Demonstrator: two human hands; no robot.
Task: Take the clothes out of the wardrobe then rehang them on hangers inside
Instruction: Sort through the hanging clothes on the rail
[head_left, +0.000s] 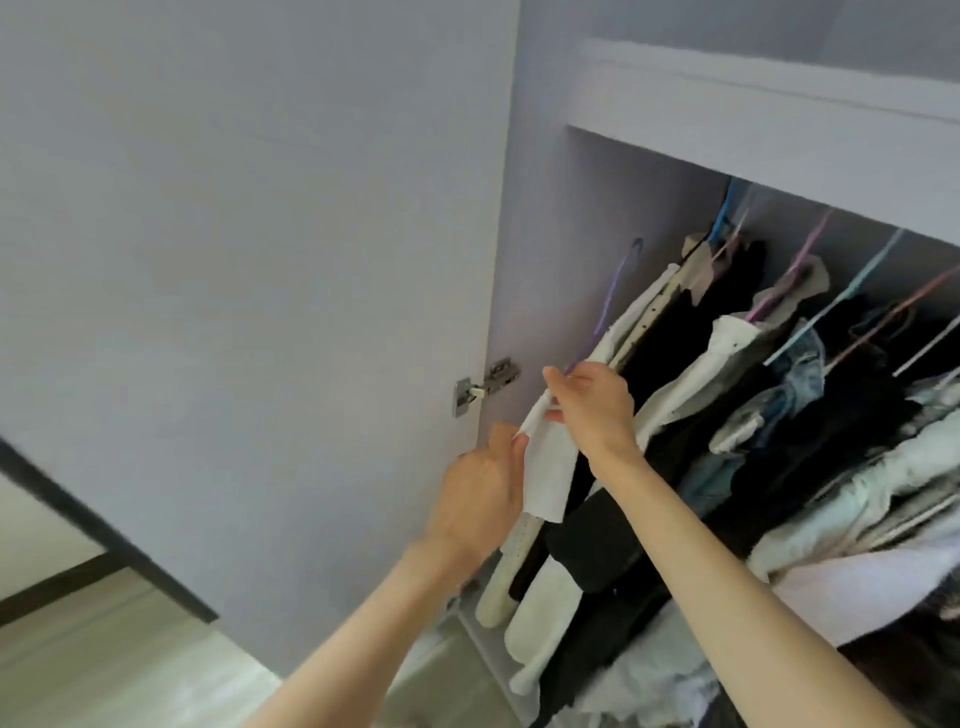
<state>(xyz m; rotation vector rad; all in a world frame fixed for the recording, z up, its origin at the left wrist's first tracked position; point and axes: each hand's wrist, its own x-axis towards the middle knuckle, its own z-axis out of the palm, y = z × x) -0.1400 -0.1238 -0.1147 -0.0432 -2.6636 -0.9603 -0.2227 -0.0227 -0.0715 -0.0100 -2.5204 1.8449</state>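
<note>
A white garment (548, 467) hangs on a purple hanger (615, 291) at the left end of the wardrobe (727, 150). My right hand (592, 405) pinches the garment's upper edge near the hanger's shoulder. My left hand (478, 493) holds the garment's lower left edge between thumb and fingers. Behind it hang black, white and denim clothes (779, 395) on blue, pink and light-blue hangers, packed closely together.
The open wardrobe door (234, 260) stands at the left, its metal hinge (485, 387) just beside my hands. A pile of folded white and dark clothes (857, 587) lies below the hanging ones at the right. Wooden floor (104, 649) shows at the bottom left.
</note>
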